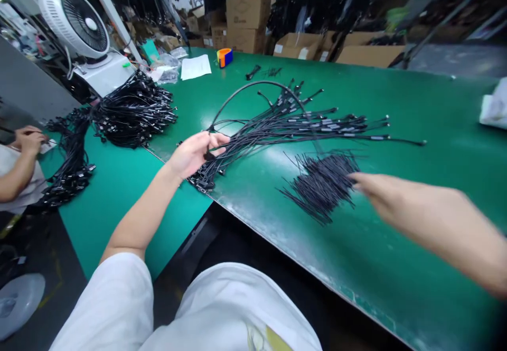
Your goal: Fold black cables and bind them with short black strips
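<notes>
My left hand [195,153] is closed on a black cable [253,84], fingers curled about its end near the table edge. From there the cable arches up and over to the right. Beneath and beyond it lies a fanned bundle of black cables [273,129] with pale labels and small connectors at the ends. My right hand [380,190], smeared by motion, is at the right side of a heap of thin black strips, like cable ties [325,182]. Its fingertips touch or nearly touch the heap; whether they hold a strip I cannot tell.
A large heap of black cables [130,111] lies at left, near a white fan [75,21]. Another person's hands [31,139] are at far left. Papers [196,67], an orange and blue tape roll [224,57] and cardboard boxes [247,10] are toward the back.
</notes>
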Tool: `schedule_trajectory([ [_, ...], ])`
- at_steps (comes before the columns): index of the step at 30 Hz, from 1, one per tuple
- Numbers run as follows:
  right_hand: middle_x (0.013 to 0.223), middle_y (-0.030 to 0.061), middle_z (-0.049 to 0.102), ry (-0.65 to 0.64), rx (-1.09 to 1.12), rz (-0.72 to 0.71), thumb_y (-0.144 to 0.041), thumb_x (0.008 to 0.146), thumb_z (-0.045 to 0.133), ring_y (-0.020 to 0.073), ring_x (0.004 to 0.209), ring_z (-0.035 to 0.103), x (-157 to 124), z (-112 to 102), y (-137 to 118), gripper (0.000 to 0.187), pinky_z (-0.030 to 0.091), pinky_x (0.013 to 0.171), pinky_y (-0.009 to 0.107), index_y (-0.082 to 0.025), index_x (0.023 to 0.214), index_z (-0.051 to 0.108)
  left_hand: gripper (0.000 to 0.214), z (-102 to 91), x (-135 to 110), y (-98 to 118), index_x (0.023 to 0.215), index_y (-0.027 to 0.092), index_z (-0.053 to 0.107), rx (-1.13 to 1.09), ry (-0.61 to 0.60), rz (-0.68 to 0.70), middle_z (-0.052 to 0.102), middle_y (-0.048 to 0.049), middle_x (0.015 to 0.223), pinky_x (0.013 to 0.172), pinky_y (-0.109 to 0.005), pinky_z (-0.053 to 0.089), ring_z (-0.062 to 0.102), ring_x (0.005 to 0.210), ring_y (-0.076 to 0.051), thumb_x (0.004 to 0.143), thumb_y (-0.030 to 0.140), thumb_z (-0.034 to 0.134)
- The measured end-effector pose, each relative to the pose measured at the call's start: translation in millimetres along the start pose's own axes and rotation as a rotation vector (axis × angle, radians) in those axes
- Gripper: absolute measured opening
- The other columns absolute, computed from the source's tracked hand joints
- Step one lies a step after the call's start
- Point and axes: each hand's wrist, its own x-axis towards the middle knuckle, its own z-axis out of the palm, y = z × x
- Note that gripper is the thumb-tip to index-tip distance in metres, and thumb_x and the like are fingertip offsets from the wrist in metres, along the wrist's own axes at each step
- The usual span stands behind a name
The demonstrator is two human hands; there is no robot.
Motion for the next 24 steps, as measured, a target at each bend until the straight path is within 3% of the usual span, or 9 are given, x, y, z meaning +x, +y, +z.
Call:
schedule_trajectory([
  [2, 0.085, 0.0057, 0.075, -0.017, 0.069, -0.163, -0.03, 0.099, 0.039, 0.0178, 0.065, 0.07, -11.6, -7.6, -50.1, 0.034, 0.05, 0.051, 0.027, -0.02, 0.098, 0.071, 0.027, 40.3, -8.6, -9.5, 0.083, 0.018, 0.06, 0.111, -0.107, 0.072, 0.067, -0.01, 0.117, 0.104, -0.041, 0.047, 0.061, 0.117, -0.022, 0.094, 0.04, 0.05],
  [4, 0.082, 0.0022, 0.074, -0.077, 0.197, -0.203, -0.027, 0.1, 0.04, 0.0125, 0.064, 0.068, -10.3, -22.2, -81.3, 0.031, 0.047, 0.053, 0.023, -0.02, 0.099, 0.07, 0.027, 77.5, -18.4, -14.3, 0.1, 0.019, 0.066, 0.233, -0.187, 0.143, 0.067, -0.0104, 0.118, 0.105, -0.04, 0.045, 0.063, 0.112, -0.021, 0.094, 0.041, 0.051],
  [6, 0.083, 0.0022, 0.073, -0.048, 0.241, -0.119, -0.032, 0.102, 0.039, 0.0123, 0.067, 0.067, -4.1, -37.6, -87.7, 0.034, 0.045, 0.056, 0.023, -0.02, 0.098, 0.07, 0.03, 106.6, -29.8, -14.3, 0.11, 0.021, 0.068, 0.275, -0.318, 0.164, 0.069, -0.0102, 0.116, 0.105, -0.038, 0.044, 0.064, 0.11, -0.021, 0.093, 0.041, 0.053],
  [8, 0.087, 0.0035, 0.074, 0.039, 0.198, 0.028, -0.038, 0.102, 0.035, 0.0153, 0.076, 0.069, -1.4, -48.4, -76.0, 0.04, 0.045, 0.061, 0.025, -0.02, 0.097, 0.07, 0.029, 125.7, -41.3, -12.0, 0.107, 0.021, 0.071, 0.174, -0.476, 0.093, 0.071, -0.0103, 0.113, 0.104, -0.037, 0.044, 0.064, 0.11, -0.022, 0.093, 0.04, 0.053],
  [11, 0.092, 0.0036, 0.074, 0.082, 0.164, 0.195, -0.045, 0.102, 0.032, 0.0193, 0.082, 0.069, -9.3, -51.2, -52.6, 0.046, 0.046, 0.065, 0.027, -0.02, 0.096, 0.07, 0.029, 139.8, -55.0, -10.6, 0.103, 0.02, 0.072, -0.16, -0.614, -0.158, 0.073, -0.0102, 0.104, 0.096, -0.037, 0.049, 0.068, 0.101, -0.022, 0.092, 0.043, 0.056],
  [14, 0.092, 0.0033, 0.074, 0.042, 0.22, 0.266, -0.047, 0.101, 0.033, 0.02, 0.081, 0.069, -23.5, -43.7, -44.6, 0.047, 0.046, 0.067, 0.029, -0.02, 0.096, 0.071, 0.032, 147.0, -62.2, -14.6, 0.106, 0.02, 0.072, -0.398, -0.627, -0.362, 0.071, -0.0063, 0.086, 0.086, -0.034, 0.05, 0.068, 0.085, -0.018, 0.086, 0.044, 0.066],
  [18, 0.094, 0.0035, 0.074, 0.039, 0.263, 0.335, -0.047, 0.1, 0.034, 0.0207, 0.081, 0.069, -38.4, -35.8, -47.9, 0.045, 0.047, 0.067, 0.03, -0.022, 0.098, 0.071, 0.031, 157.5, -64.9, -21.5, 0.104, 0.019, 0.073, -0.422, -0.598, -0.416, 0.062, -0.0012, 0.075, 0.076, -0.028, 0.047, 0.058, 0.069, -0.01, 0.079, 0.037, 0.076],
  [22, 0.093, 0.0043, 0.075, 0.041, 0.28, 0.368, -0.049, 0.098, 0.037, 0.0221, 0.081, 0.069, -45.1, -28.5, -42.1, 0.044, 0.047, 0.066, 0.031, -0.023, 0.095, 0.072, 0.03, 166.9, -69.8, -19.5, 0.1, 0.016, 0.069, -0.351, -0.69, -0.428, 0.067, -0.0039, 0.079, 0.062, -0.024, 0.044, 0.057, 0.062, -0.009, 0.081, 0.04, 0.073],
  [24, 0.092, 0.003, 0.075, 0.003, 0.331, 0.366, -0.05, 0.097, 0.04, 0.0218, 0.081, 0.069, -49.1, -22.1, -36.1, 0.041, 0.048, 0.068, 0.031, -0.024, 0.093, 0.072, 0.031, 166.3, -71.8, -14.2, 0.098, 0.016, 0.067, -0.367, -0.721, -0.44, 0.063, -0.0007, 0.064, 0.052, -0.022, 0.038, 0.048, 0.048, -0.006, 0.084, 0.044, 0.069],
])
